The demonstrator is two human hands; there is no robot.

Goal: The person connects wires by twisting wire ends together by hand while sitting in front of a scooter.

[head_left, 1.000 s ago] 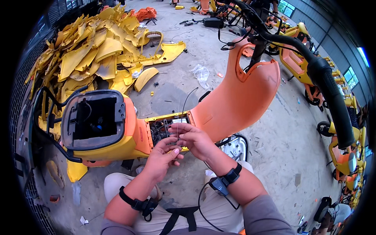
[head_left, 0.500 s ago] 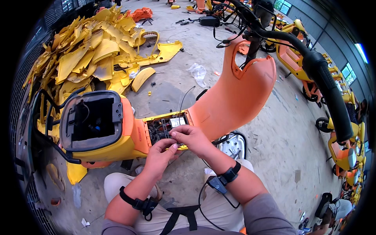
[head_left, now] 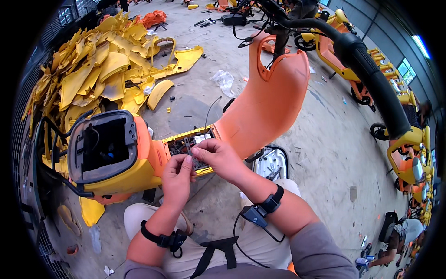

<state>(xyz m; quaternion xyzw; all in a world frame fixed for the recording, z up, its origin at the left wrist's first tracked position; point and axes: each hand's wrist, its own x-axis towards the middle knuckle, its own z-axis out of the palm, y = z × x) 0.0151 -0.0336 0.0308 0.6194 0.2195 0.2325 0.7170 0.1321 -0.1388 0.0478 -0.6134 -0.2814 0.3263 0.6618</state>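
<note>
A yellow and orange electric scooter point(head_left: 147, 160) stands across in front of me. Its floor compartment point(head_left: 175, 136) is uncovered, with wires, dark parts and a white-labelled block inside. Over the near edge of this compartment, my left hand point(head_left: 176, 180) is closed, thumb against curled fingers. My right hand point(head_left: 218, 158) is closed in a pinch just right of it, by a dark slotted strip point(head_left: 188, 145). Whatever sits between the fingertips of either hand is too small or hidden to make out. A thin black cable point(head_left: 210, 114) rises from the compartment behind my right hand.
Left of the compartment is an open seat box point(head_left: 104, 148); to the right rises the orange front shield point(head_left: 272, 104) below the handlebar grip point(head_left: 378, 79). Yellow panels point(head_left: 100, 65) are heaped far left. A tray with small parts point(head_left: 271, 165) lies beyond my right forearm. A person point(head_left: 399, 237) crouches lower right.
The view has shifted, so the scooter sits further left in the picture. My left hand has turned more upright, its fingers curling in. My right hand keeps its pinch over the compartment.
</note>
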